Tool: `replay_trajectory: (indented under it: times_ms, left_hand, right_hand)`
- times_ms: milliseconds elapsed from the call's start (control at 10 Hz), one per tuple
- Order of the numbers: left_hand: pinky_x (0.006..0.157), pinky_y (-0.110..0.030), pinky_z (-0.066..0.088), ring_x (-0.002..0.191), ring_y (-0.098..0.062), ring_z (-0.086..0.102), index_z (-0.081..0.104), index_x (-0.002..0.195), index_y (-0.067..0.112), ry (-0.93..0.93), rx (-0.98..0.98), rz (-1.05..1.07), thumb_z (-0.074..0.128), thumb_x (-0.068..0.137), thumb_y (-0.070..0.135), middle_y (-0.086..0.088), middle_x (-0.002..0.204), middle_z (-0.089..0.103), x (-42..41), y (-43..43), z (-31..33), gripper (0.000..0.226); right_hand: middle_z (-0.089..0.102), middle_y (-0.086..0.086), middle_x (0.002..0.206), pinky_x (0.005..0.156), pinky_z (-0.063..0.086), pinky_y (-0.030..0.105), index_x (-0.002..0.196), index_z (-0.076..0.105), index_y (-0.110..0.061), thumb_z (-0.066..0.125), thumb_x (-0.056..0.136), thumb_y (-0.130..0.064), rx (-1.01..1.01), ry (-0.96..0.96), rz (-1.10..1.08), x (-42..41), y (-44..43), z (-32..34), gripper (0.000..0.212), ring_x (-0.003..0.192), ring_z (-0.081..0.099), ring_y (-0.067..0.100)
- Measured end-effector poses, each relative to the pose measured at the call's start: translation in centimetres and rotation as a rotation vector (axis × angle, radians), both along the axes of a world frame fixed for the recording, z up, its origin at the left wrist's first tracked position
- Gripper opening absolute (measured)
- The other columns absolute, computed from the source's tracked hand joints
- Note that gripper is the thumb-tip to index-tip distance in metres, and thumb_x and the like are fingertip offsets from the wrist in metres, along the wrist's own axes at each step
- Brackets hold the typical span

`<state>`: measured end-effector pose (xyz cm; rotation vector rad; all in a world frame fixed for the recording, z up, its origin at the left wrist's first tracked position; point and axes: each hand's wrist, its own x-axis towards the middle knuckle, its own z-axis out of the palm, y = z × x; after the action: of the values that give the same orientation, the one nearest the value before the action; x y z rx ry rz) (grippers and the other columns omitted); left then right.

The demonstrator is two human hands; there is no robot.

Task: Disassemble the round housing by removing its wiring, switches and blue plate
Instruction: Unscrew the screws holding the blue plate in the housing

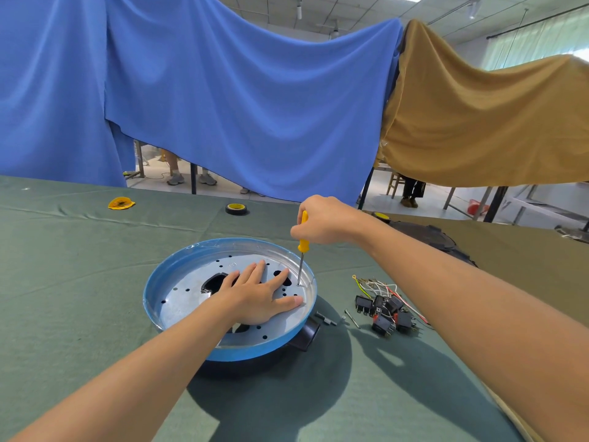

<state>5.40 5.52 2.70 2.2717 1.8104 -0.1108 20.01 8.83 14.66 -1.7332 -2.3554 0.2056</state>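
Our left hand (255, 295) is pressing flat, fingers straight, on the blue plate (153, 291) sitting atop the round housing (306, 337) on the desk (79, 314), while our right hand (322, 221) is gripping the yellow screwdriver (302, 244) upright at its right edge, switches (385, 311) and wiring (373, 285) lying further right.

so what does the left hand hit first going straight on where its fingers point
Probably the screwdriver, whose shaft stands just beyond the index finger of the left hand; otherwise the blue plate at its far rim. Depth unclear.

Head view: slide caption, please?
Left hand presses flat on blue plate; right hand holds yellow screwdriver tip-down near its rim.
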Motion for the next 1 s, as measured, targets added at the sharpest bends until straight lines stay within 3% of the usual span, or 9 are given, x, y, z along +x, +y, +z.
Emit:
replay_trajectory:
  times_ms: [100, 200, 300, 400, 500, 600, 700, 800, 1000]
  left_hand:
    - [0.118, -0.045, -0.004, 0.149, -0.021, -0.014, -0.008, 0.15, 0.047, 0.003, 0.003, 0.0, 0.014, 0.08, 0.085, -0.004, 0.162, -0.016, -0.04, 0.04, -0.09, 0.083]
    - [0.118, -0.045, -0.004, 0.149, -0.022, -0.014, -0.009, 0.15, 0.047, 0.006, 0.002, -0.001, 0.013, 0.078, 0.086, -0.004, 0.162, -0.016, -0.01, 0.08, -0.1, 0.085]
    - [0.117, -0.045, -0.005, 0.149, -0.021, -0.015, -0.009, 0.15, 0.048, 0.0, 0.0, 0.004, 0.013, 0.078, 0.086, -0.004, 0.162, -0.017, 0.02, 0.09, -0.11, 0.085]
    - [0.118, -0.045, -0.004, 0.149, -0.021, -0.015, -0.009, 0.15, 0.048, 0.002, 0.004, 0.003, 0.013, 0.078, 0.086, -0.004, 0.162, -0.017, -0.02, 0.07, -0.13, 0.084]
    - [0.118, -0.045, -0.005, 0.149, -0.021, -0.015, -0.009, 0.15, 0.048, 0.001, 0.004, 0.006, 0.013, 0.079, 0.086, -0.004, 0.162, -0.017, -0.04, 0.01, -0.17, 0.084]
    - [0.117, -0.044, -0.004, 0.149, -0.02, -0.015, -0.009, 0.15, 0.047, -0.002, 0.005, 0.008, 0.014, 0.08, 0.085, -0.004, 0.162, -0.017, -0.02, -0.02, -0.17, 0.083]
    - [0.118, -0.045, -0.004, 0.149, -0.02, -0.015, -0.009, 0.15, 0.048, 0.0, 0.007, 0.007, 0.014, 0.08, 0.085, -0.004, 0.162, -0.016, 0.01, -0.01, -0.17, 0.083]
    - [0.117, -0.044, -0.004, 0.149, -0.02, -0.015, -0.008, 0.15, 0.048, -0.003, 0.008, 0.009, 0.014, 0.08, 0.086, -0.004, 0.162, -0.016, -0.03, 0.03, -0.22, 0.083]
    - [0.118, -0.045, -0.004, 0.149, -0.022, -0.014, -0.009, 0.15, 0.048, 0.006, 0.01, 0.004, 0.012, 0.078, 0.086, -0.004, 0.162, -0.016, -0.05, 0.12, -0.26, 0.084]
  right_hand:
    - [0.037, 0.002, 0.058, 0.05, 0.027, 0.03, 0.062, 0.038, -0.013, 0.056, 0.089, -0.052, 0.073, -0.046, -0.042, 0.07, -0.08, -0.05, 0.051, 0.056, 0.036, 0.022]
    - [0.044, 0.005, 0.066, 0.057, 0.032, 0.031, 0.082, 0.061, 0.002, 0.06, 0.084, -0.028, 0.064, -0.003, -0.031, 0.04, -0.07, -0.11, 0.03, 0.063, 0.037, 0.022]
    - [0.048, 0.006, 0.077, 0.058, 0.034, 0.03, 0.109, 0.062, 0.006, 0.061, 0.079, -0.024, 0.003, 0.047, -0.011, 0.13, -0.27, 0.04, 0.043, 0.068, 0.04, 0.019]
    - [0.051, 0.007, 0.075, 0.051, 0.035, 0.027, 0.093, 0.062, 0.003, 0.058, 0.085, -0.035, 0.002, 0.03, -0.002, 0.32, -0.15, -0.21, 0.039, 0.063, 0.044, 0.02]
    - [0.04, 0.003, 0.059, 0.049, 0.028, 0.03, 0.063, 0.04, -0.012, 0.056, 0.089, -0.049, 0.111, -0.018, -0.038, 0.61, -0.13, -0.42, 0.048, 0.055, 0.036, 0.022]
    - [0.051, 0.022, 0.067, 0.055, 0.03, 0.03, 0.081, 0.059, 0.004, 0.06, 0.084, -0.026, 0.062, 0.012, -0.022, 0.6, -0.26, -0.2, 0.03, 0.063, 0.036, 0.023]
    - [0.061, 0.023, 0.083, 0.056, 0.033, 0.029, 0.092, 0.06, 0.005, 0.062, 0.081, -0.032, -0.004, 0.035, -0.006, 0.59, -0.31, -0.08, 0.038, 0.065, 0.04, 0.02]
    - [0.035, 0.003, 0.056, 0.05, 0.025, 0.029, 0.06, 0.036, -0.014, 0.058, 0.087, -0.052, 0.049, -0.022, -0.023, 0.5, -0.26, -0.23, 0.052, 0.053, 0.033, 0.02]
    - [0.049, 0.007, 0.072, 0.057, 0.034, 0.03, 0.093, 0.065, 0.003, 0.062, 0.08, -0.026, 0.007, 0.022, -0.004, 0.41, -0.23, -0.01, 0.032, 0.065, 0.04, 0.02]
